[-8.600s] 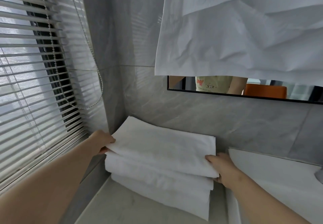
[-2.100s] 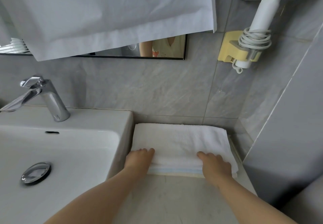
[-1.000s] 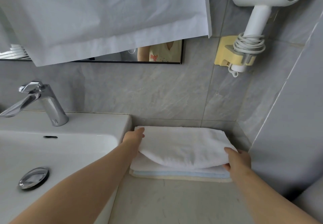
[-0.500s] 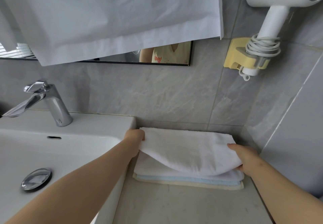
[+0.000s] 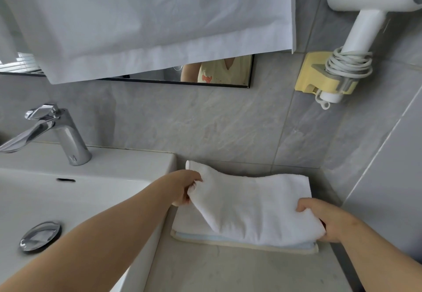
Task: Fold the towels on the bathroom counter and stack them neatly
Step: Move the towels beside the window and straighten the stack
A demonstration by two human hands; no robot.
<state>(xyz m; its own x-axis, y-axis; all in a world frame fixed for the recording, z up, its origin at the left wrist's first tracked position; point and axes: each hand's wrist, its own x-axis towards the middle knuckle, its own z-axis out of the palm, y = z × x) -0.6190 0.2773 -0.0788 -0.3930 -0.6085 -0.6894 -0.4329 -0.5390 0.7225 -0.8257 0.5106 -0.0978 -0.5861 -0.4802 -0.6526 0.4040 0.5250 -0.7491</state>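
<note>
the towel (image 5: 251, 205) hangs just above the pile (image 5: 189, 225), held at both short ends, over the tabletop (image 5: 228, 273) right of the basin (image 5: 68, 200); its long axis runs left to right along the far wall, and it sags a little in the middle; the left end sits higher and farther back than the right, so the cloth slopes down toward the near right.

the left grip (image 5: 186, 186) pinches the far left corner, fingers curled into the cloth, a bit of edge sticking up above them; the right grip (image 5: 324, 218) is curled round the near right end, thumb on top, the fingers mostly hidden under the cloth.

the pile below shows a white layer, a pale blue one and a cream one at the bottom, edges fairly square; it lies tight against the basin side on the left and near the side wall on the right.

each grip has its own end, neither nearer than the other, and the towel lies between them, right over the pile; to my eye the next move is either lifting it clear to refold or setting it straight down; for setting down, the left end must drop and come nearer so the long edges line up with the layers below.

in the basin sits a metal drain plug (image 5: 40, 235); the yellow holder (image 5: 306, 79) on the wall carries the dryer (image 5: 370, 2), cord wound round its handle.
</note>
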